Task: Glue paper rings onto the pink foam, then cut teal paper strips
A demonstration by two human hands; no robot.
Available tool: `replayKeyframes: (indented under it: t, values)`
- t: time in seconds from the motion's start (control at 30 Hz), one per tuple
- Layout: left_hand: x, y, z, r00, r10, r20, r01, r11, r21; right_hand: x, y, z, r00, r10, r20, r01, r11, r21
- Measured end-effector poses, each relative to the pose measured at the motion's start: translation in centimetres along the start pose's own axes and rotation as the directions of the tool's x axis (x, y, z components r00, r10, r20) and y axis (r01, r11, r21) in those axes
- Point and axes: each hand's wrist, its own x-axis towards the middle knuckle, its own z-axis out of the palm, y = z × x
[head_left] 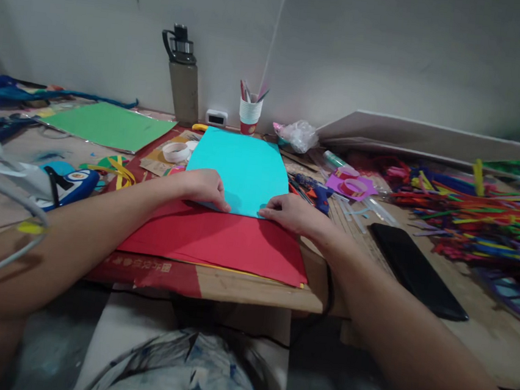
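Observation:
A turquoise sheet of craft paper lies over a red sheet at the table's front edge. My left hand has its fingers closed on the near edge of the turquoise sheet, left of its middle. On the same edge, a short way to the right, my right hand pinches the paper between thumb and fingers. The turquoise sheet bows slightly upward beyond the hands. Under the red sheet, thin edges of other paper, one of them yellow, stick out at the front.
A bottle and a cup of pens stand by the wall. Left are green paper, a white tape roll and a blue-and-white device with cables. Right are a black phone and colourful pipe cleaners.

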Motion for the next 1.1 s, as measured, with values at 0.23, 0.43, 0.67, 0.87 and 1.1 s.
replayKeyframes:
  t: [0.23, 0.43, 0.67, 0.87, 1.1]
  values:
    - [0.0, -0.3, 0.0, 0.999, 0.026, -0.047, -0.028, 0.998, -0.048, -0.6, 0.2, -0.6, 1.000, 0.001, 0.005, -0.002, 0.996, 0.092]
    - [-0.7, -0.2, 0.9, 0.989, 0.119, -0.088, -0.129, 0.984, -0.118, -0.6, 0.0, -0.5, 1.000, 0.012, -0.021, -0.012, 0.999, 0.034]
    - [-0.5, 1.5, 2.8, 0.940, 0.254, -0.229, -0.291, 0.945, -0.147, -0.9, 0.2, -0.8, 1.000, -0.017, -0.007, 0.018, 0.999, 0.048]
    - [0.2, 1.8, 1.7, 0.977, 0.153, -0.147, -0.176, 0.971, -0.164, -1.7, 0.8, -1.8, 0.999, 0.049, -0.005, -0.049, 0.999, 0.000]
    - [0.8, 2.2, 1.0, 0.992, 0.084, -0.092, -0.094, 0.988, -0.120, -1.6, 0.7, -1.7, 0.998, 0.058, -0.020, -0.059, 0.997, -0.054]
